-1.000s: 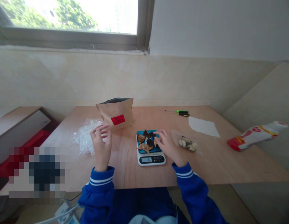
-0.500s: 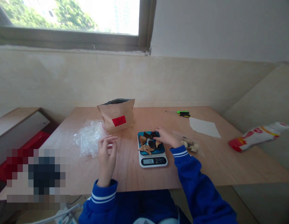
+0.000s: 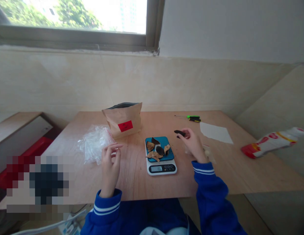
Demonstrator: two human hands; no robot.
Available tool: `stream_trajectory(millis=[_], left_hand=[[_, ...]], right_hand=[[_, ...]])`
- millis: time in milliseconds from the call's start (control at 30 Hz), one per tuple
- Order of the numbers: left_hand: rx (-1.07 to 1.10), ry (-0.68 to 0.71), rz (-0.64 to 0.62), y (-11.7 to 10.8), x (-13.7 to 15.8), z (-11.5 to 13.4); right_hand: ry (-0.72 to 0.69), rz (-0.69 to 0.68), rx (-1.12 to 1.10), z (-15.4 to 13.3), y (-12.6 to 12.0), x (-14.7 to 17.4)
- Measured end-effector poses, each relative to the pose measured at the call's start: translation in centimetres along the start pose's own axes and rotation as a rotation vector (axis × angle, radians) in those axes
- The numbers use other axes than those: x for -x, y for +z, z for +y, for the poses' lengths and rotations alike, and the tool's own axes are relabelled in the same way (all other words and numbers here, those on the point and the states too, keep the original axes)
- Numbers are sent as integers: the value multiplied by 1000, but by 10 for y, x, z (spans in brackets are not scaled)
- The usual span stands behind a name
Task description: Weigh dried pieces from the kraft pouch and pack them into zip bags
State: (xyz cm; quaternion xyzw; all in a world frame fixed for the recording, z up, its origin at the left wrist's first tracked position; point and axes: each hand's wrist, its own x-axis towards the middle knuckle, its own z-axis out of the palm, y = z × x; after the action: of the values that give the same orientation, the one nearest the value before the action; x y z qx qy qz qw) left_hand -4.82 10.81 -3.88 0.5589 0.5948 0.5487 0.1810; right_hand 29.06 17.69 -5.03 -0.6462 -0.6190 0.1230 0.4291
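A small digital scale (image 3: 161,168) with a blue top stands on the wooden table (image 3: 142,182), and several brown and dark dried pieces (image 3: 157,150) lie on it. My right hand (image 3: 194,145) is raised just right of the scale, pinching one dark dried piece (image 3: 179,133) between its fingertips. It partly hides a clear bag with pale pieces (image 3: 208,152). Left of the scale, my left hand (image 3: 110,163) hovers with fingers loosely spread and nothing in it, near a heap of clear plastic bags (image 3: 94,143).
A brown paper pouch (image 3: 122,120) with a red label stands open behind the scale. A green-handled screwdriver (image 3: 191,118) and a white sheet (image 3: 215,133) lie at the back right. A red and white packet (image 3: 272,141) rests on the right ledge.
My right hand has lifted a dark piece off the scale and moved it up and to the right. My left hand has sunk a little and stays empty.
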Motion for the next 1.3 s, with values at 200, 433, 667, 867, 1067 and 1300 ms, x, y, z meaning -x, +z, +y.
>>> stream_trajectory(millis=[200,433,667,867,1067,1300], left_hand=[[-2,-14,-8,0,-1,-3],[4,-9,-32,4,0,0],[5,-21,-23,0,1,-1],[12,-30,-29,-2,1,-1],[22,-53,-44,-4,2,-3],[49,-63,-34,-9,1,-6]], right_hand=[[150,168,-149,13,-28,77],[261,89,-308,6,-22,111],[244,123,-276,2,-24,111],[247,111,-249,3,-21,117],[209,101,-280,-3,-12,118],[191,-18,-337,-19,-2,109]])
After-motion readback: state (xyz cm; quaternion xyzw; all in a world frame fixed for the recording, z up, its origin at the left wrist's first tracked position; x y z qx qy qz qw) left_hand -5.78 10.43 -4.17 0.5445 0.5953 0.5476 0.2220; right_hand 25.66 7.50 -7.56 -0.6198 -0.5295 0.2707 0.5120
